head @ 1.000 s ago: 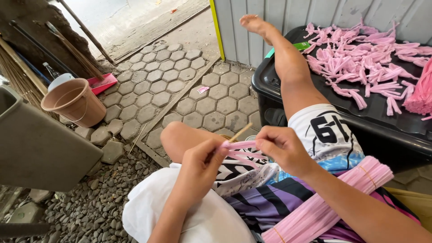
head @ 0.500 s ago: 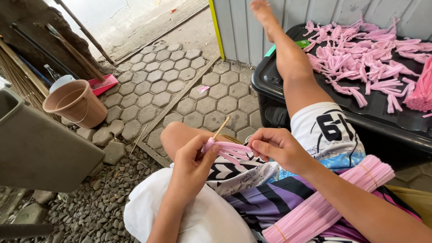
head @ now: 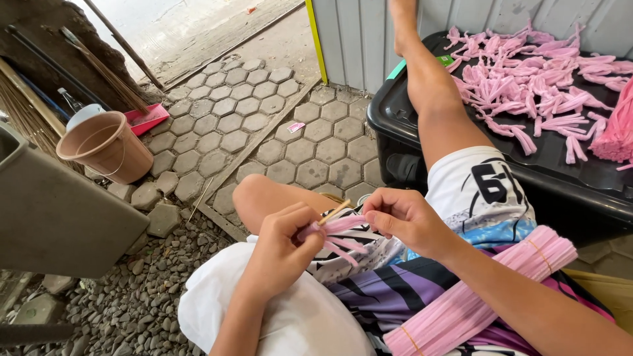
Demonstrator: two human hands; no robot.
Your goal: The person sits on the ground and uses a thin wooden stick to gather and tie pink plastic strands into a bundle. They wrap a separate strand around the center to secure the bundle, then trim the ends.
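Brown bucket (head: 105, 146) far left on hexagonal paving (head: 264, 125). Your left hand (head: 285, 245) pinched on pink strips (head: 333, 232) wound at thin wooden stick (head: 335, 211), above your lap. Your right hand (head: 407, 219) pinches same strips' other end. Banded pink bundle (head: 475, 296) across your thigh. Finished pink pieces (head: 527, 86) on black bin lid (head: 461, 158), far right.

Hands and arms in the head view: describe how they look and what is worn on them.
Both the left hand and the right hand are bare, with no gloves, rings, watch or bracelet visible. Both forearms are uncovered as far as the picture shows; no sleeve reaches them. Fingernails look short.
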